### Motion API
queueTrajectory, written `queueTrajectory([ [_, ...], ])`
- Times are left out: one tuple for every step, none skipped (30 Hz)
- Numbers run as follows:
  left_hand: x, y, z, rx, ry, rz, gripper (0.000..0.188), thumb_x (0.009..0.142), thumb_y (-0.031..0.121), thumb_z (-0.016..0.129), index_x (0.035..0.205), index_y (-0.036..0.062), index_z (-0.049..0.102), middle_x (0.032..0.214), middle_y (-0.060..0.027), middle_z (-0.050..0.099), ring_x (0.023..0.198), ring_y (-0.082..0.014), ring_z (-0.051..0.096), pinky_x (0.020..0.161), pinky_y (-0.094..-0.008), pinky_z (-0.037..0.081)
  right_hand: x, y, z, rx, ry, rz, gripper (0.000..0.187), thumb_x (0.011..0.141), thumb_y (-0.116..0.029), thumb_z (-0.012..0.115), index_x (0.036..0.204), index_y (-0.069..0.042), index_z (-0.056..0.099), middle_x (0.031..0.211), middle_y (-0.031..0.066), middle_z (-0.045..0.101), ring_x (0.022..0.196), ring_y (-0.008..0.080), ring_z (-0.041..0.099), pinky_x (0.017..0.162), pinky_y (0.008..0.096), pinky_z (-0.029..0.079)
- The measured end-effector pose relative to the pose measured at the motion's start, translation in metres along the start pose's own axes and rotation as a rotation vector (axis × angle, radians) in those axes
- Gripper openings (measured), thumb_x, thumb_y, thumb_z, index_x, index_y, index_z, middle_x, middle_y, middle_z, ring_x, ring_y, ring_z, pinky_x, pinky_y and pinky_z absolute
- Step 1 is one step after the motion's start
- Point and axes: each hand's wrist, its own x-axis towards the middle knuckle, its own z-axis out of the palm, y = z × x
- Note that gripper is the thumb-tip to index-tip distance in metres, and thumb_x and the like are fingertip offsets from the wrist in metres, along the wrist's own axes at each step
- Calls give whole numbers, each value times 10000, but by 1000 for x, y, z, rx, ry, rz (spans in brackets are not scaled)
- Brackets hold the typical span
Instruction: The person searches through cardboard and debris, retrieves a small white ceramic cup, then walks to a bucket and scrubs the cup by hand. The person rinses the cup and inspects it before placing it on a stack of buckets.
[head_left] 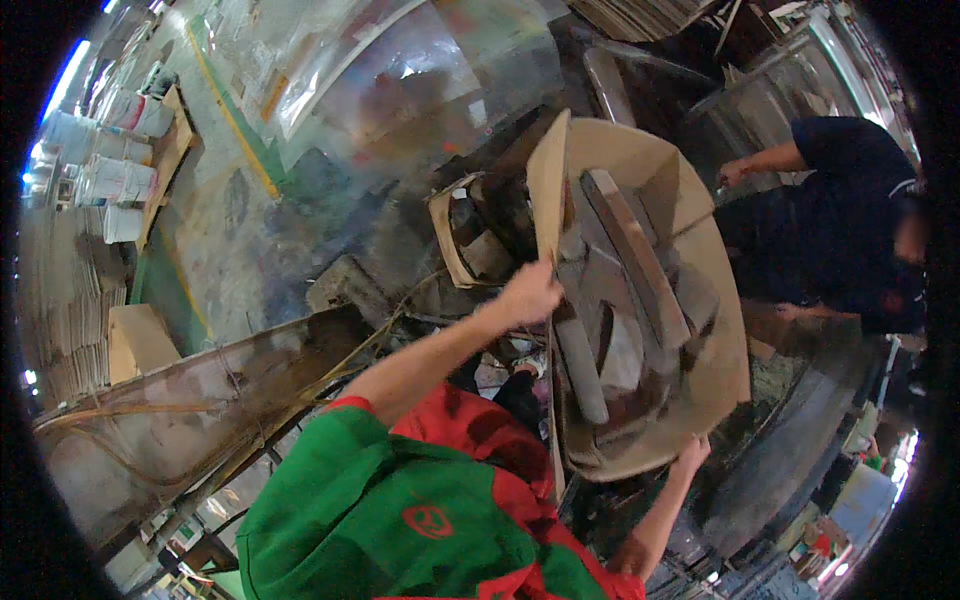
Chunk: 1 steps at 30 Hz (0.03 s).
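Note:
A large cardboard box [725,310] stands in front of me, its top open and one wall raised on the left. Inside lie several long grey-brown bars and flat pieces, among them a reddish-brown bar [640,265] and a grey rounded bar [580,365]. My left hand [533,293] is closed around the box's left edge. At the near right corner my right hand [692,455] grips the rim; its fingertips are partly hidden by the cardboard.
Across the box on the right, a person in dark clothes [850,225] reaches a hand toward it. A smaller open carton [450,240] sits left of the box. White buckets [115,180] and stacked cardboard [70,320] stand far left. A long metal trough [210,390] lies at left.

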Motion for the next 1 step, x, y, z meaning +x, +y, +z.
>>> queueTrajectory([
  [23, -8, -13, 44, -87, -119, 692, 833, 166, 505, 1466, 35, 258, 1175, -308, 594, 1106, -424, 588, 980, -460, 452, 4, 4, 22, -11, 2, 3, 433, 838, -83, 575, 1259, 20, 565, 1100, 113, 645, 940, 232, 620, 811, 370, 511],
])
